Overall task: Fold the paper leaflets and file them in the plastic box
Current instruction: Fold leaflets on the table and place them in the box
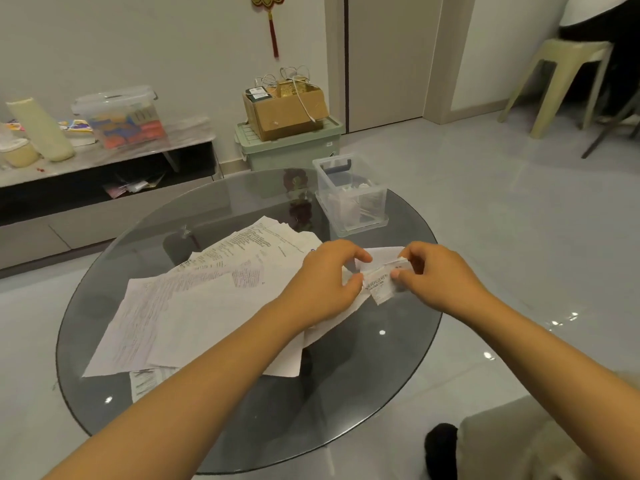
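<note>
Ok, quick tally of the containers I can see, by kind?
Clear plastic boxes: 2, one on the table, one lidded on the shelf
Green crate: 1
Cardboard box: 1
Total: 4

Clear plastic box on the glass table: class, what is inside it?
The clear plastic box holds white folded papers standing inside. Their number and print cannot be made out through the walls.
</note>
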